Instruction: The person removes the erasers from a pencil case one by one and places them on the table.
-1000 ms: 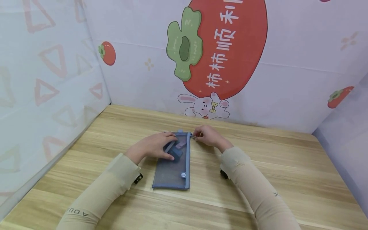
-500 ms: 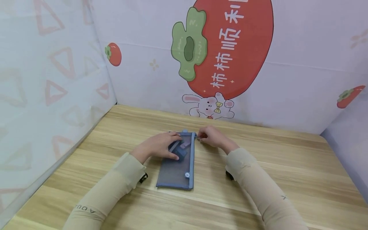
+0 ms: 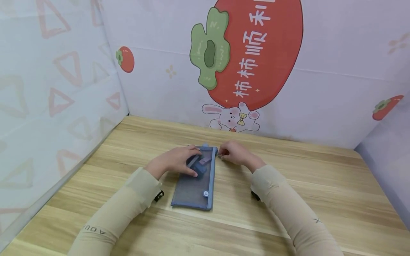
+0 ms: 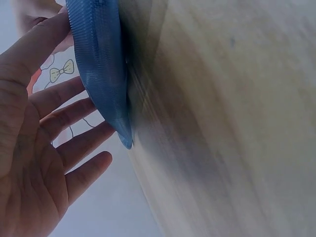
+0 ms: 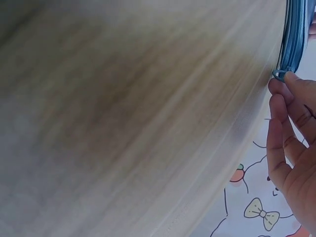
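One blue mesh pouch [image 3: 193, 191] lies flat near the middle of a wooden bench [image 3: 243, 231]. Clock directions are taken from the pouch's centre, with 12 at the far wall. Through the mesh show a dark blue item [image 3: 201, 168] and a pinkish piece [image 3: 206, 157], too dim to identify. A zip [image 3: 211, 179] runs down the 3 o'clock edge, a round label [image 3: 206, 193] sits at 5, and a small tab [image 3: 205, 145] juts out near 12.

At 10 o'clock the person's left grip [image 3: 175, 159] rests on the pouch, thumb and fingers well apart. At 2, just off the zip's far end, the right grip [image 3: 234, 152] has thumb and forefinger together, clamped on the zip pull [image 5: 278, 74]; its other fingers are gently bent.

Beige sleeves [image 3: 120, 208] reach in from 8 and 4 o'clock. At 1, the wall [image 3: 330, 103] carries a printed rabbit [image 3: 229, 115] below a big red persimmon [image 3: 278, 64] with white Chinese characters. Smaller persimmons [image 3: 128, 59] appear at 11 and 2; faded triangle outlines [image 3: 61, 102] mark the side wall at 10.
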Demonstrator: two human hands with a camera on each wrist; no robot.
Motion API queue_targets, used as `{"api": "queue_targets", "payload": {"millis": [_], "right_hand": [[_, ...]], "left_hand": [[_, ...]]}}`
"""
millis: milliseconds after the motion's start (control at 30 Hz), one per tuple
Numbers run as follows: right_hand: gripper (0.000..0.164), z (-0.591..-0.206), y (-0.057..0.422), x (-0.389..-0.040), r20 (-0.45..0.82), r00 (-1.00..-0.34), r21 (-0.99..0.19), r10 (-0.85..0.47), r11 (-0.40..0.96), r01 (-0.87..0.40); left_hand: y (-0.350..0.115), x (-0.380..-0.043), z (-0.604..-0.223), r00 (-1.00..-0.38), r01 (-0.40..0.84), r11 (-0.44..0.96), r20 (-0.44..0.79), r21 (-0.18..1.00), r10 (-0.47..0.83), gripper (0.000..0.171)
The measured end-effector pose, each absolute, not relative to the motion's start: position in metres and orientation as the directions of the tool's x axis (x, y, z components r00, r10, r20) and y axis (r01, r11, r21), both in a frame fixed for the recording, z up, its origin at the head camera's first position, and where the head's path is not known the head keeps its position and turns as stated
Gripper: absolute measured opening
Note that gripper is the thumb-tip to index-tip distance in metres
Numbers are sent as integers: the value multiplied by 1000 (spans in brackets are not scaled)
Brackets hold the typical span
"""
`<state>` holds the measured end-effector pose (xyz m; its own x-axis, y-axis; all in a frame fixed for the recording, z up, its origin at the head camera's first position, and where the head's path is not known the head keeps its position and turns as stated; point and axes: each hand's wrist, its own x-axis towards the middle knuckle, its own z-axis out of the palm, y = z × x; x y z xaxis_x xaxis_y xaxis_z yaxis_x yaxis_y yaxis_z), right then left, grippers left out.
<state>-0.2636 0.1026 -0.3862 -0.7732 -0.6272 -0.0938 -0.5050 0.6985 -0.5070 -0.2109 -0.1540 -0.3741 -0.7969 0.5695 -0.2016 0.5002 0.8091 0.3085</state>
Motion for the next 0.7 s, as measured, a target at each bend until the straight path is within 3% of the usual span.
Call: {"api": "queue_targets", "payload": {"millis": [700], "right_hand": [[8,-385,104,-251,-80,-732,-495,-676,665,-559]], "left_hand": [[-153,-210,-371,-797,489,809,-211,326,567,82]]}}
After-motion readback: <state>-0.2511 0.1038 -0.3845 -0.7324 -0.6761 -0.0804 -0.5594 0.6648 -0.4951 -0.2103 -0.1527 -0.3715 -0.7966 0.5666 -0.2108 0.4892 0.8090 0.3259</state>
